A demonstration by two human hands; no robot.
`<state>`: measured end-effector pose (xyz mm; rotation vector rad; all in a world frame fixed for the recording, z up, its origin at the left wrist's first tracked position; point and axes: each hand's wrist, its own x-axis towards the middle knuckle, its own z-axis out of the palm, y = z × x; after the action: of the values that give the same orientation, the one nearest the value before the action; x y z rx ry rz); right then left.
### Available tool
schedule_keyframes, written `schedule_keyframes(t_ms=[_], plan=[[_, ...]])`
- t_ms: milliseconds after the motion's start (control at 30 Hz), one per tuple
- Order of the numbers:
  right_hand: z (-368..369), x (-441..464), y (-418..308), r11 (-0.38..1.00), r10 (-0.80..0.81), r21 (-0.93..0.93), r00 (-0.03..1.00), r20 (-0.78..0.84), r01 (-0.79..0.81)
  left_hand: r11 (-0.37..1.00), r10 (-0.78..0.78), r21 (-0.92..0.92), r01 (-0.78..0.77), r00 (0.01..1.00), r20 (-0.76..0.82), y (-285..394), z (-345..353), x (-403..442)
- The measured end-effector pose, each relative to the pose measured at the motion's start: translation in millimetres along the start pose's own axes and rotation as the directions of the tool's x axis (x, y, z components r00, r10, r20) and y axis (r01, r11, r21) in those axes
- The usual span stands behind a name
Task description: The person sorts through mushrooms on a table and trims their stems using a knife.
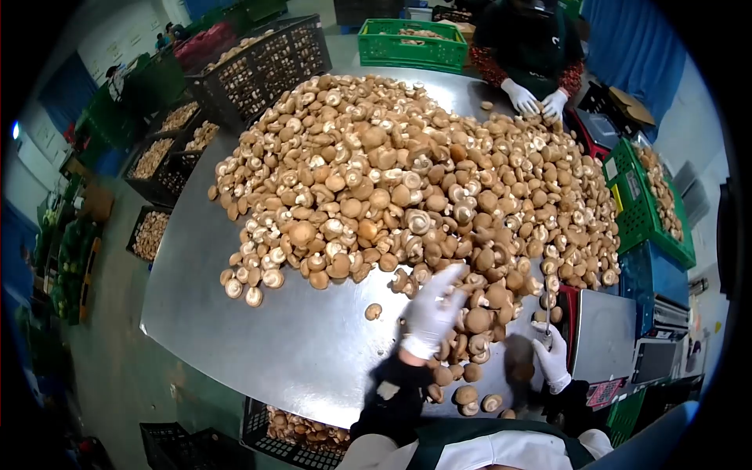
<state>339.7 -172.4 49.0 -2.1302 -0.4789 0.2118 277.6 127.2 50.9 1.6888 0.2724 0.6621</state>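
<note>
A large heap of brown mushrooms [360, 172] covers much of the metal table [235, 345]. My left hand [433, 312], in a white glove, reaches over the near edge of the heap with its fingers apart; nothing shows in its grip. Farther right, my right hand [551, 356], also gloved, is closed round the handle of a thin metal tool [547, 313] that points away from me toward the mushrooms. Several loose mushrooms [468, 395] lie between my hands and near my body. One single mushroom [373, 312] sits left of my left hand.
Across the table a co-worker's gloved hands [536, 99] touch the heap. A green crate [413, 52] stands at the far edge, another green crate [634, 196] at the right. A scale [603, 333] is right of my right hand. Black crates [262, 70] stand left; one [298, 450] is below the table edge.
</note>
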Motion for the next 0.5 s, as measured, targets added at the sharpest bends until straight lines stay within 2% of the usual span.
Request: schedule_keyframes(t_ms=[67, 133, 200, 267, 333, 400, 467, 500], plan=[[-6.4, -10.6, -8.1, 0.997, 0.067, -0.037, 0.998, 0.007, -0.066, 0.92, -0.18, 0.311, 0.239, 0.962, -0.207, -2.7, -48.5, 3.9], [-8.6, -24.7, -0.9, 0.976, 0.182, 0.117, 0.983, 0.027, -0.184, 0.726, 0.075, 0.674, 0.138, 0.958, -0.276, -56.9, -89.1, 7.1], [-7.1, -35.2, -8.3, 0.977, 0.172, 0.112, 0.982, 0.073, -0.179, 0.574, 0.099, 0.802, 0.165, 0.958, -0.268, -76.0, -104.5, 10.9], [-1.7, -45.1, -12.6, 0.976, 0.179, 0.111, 0.98, 0.084, -0.188, 0.534, 0.088, 0.835, 0.132, 0.974, -0.211, -86.0, -98.9, 14.6], [-1.3, -53.6, -14.7, 0.975, 0.186, 0.108, 0.978, 0.096, -0.196, 0.551, 0.097, 0.814, 0.182, 0.955, -0.279, -95.7, -90.4, 14.5], [-1.5, -61.7, -13.1, 0.989, 0.148, -0.003, 0.978, 0.145, -0.149, 0.569, 0.154, 0.813, 0.123, 0.955, -0.252, -102.2, -92.7, 15.9], [-0.7, -70.9, -4.4, 0.982, 0.179, 0.034, 0.972, 0.149, -0.186, 0.634, 0.163, 0.764, 0.12, 0.945, -0.283, -106.3, -96.9, 15.4], [-0.9, -74.2, -1.0, 0.989, 0.137, 0.035, 0.981, 0.136, -0.143, 0.668, 0.106, 0.729, 0.151, 0.95, -0.294, -103.5, -99.7, 14.9]])
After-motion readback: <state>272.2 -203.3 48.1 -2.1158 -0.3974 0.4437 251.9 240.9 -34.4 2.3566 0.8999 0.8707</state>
